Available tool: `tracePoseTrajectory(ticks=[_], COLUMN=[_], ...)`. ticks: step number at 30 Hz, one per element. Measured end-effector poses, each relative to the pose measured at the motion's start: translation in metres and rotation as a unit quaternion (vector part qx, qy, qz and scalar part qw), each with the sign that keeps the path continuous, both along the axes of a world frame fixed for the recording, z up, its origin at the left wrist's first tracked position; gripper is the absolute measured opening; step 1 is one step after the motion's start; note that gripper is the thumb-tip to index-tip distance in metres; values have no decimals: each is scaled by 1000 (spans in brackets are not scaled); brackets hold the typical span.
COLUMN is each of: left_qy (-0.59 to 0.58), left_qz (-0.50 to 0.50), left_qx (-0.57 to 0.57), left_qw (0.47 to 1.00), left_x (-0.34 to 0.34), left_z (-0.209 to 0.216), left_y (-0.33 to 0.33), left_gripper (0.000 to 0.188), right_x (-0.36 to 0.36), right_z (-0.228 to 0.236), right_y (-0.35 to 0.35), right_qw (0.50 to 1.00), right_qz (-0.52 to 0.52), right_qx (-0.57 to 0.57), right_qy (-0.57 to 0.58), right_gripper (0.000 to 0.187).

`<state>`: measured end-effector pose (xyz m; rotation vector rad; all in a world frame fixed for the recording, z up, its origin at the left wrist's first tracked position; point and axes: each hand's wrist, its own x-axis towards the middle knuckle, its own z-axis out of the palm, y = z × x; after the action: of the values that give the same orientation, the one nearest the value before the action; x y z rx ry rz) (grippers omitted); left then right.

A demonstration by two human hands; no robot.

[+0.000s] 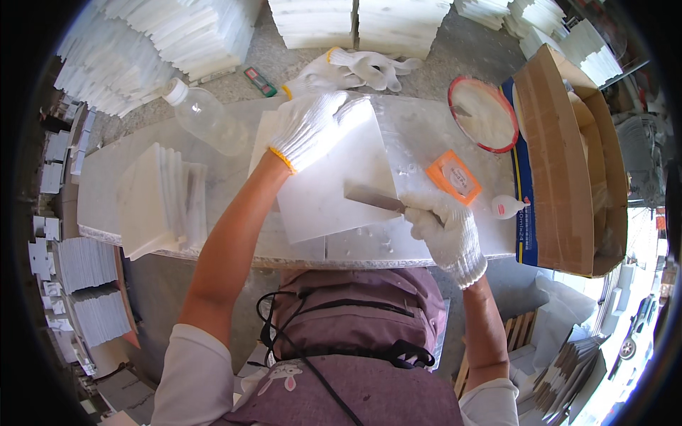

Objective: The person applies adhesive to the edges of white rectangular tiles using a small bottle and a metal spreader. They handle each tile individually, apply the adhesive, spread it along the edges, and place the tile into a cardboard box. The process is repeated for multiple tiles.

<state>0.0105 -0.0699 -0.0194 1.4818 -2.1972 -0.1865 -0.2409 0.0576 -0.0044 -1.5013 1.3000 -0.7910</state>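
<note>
A square white stone tile (pixel 320 202) lies on the worktable in front of me, with the edge of another pale sheet showing past its left side. My left hand (pixel 312 131), in a white knit glove with a yellow cuff, rests on the tile's far part with its fingers stretched out; bright glare blurs the fingertips. In a similar white glove, my right hand (pixel 451 234) grips a scraper (pixel 373 198) by its near end. Its flat metal blade points left over the tile's right part; whether it touches the surface I cannot tell.
Thin white tiles (pixel 153 202) stand on the table's left, near a clear bottle (pixel 206 117). Spare gloves (pixel 369 69) lie at the back. Rightward are a red-rimmed dish (pixel 483 113), an orange packet (pixel 455 177), a small squeeze bottle (pixel 506 206) and a cardboard box (pixel 558 170).
</note>
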Motion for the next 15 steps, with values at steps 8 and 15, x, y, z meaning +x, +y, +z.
tracePoseTrajectory(ticks=[8,15], left_qy=[-10,-19], left_qz=[-5,-3], left_qx=[1,-66], left_qw=[1000,998], left_x=[-9,-2], left_z=[20,10], left_y=[4,5], left_gripper=[40,34], right_x=[11,2], right_z=[-2,11], right_y=[-85,-69], right_qw=[986,981], right_qz=[75,151], right_qx=[-141,-99], right_qy=[45,75], right_gripper=[23,26])
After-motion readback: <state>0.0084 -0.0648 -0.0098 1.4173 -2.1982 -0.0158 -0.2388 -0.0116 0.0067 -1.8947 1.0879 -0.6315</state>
